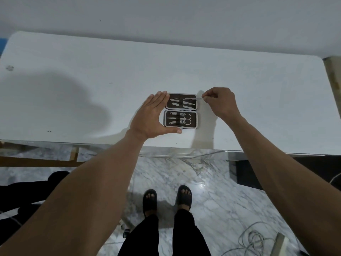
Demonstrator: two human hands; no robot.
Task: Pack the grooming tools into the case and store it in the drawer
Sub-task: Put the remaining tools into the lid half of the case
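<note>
A smooth white table with rounded corners fills the upper part of the view, its matte top marked by a few small dark specks and a broad soft shadow at the left. Below its near edge lies a glossy grey-veined marble floor.

The left hand rests flat-fingered on the tabletop against the left side of the case. It is spread wide in a C shape: the fingers lie along the far left corner, the thumb runs under the near edge, and nothing is clasped in it.

The case lies open near the table's front edge, two rounded rectangular halves with pale metallic rims and dark brown lining, hinged one beyond the other. The near half holds small scissors with round loops and slim steel pieces under dark straps; the far half holds more thin steel tools.

The right hand, curled, pinches between thumb and forefinger the end of a slender metal tool, which reaches leftward over the far half's right edge.
</note>
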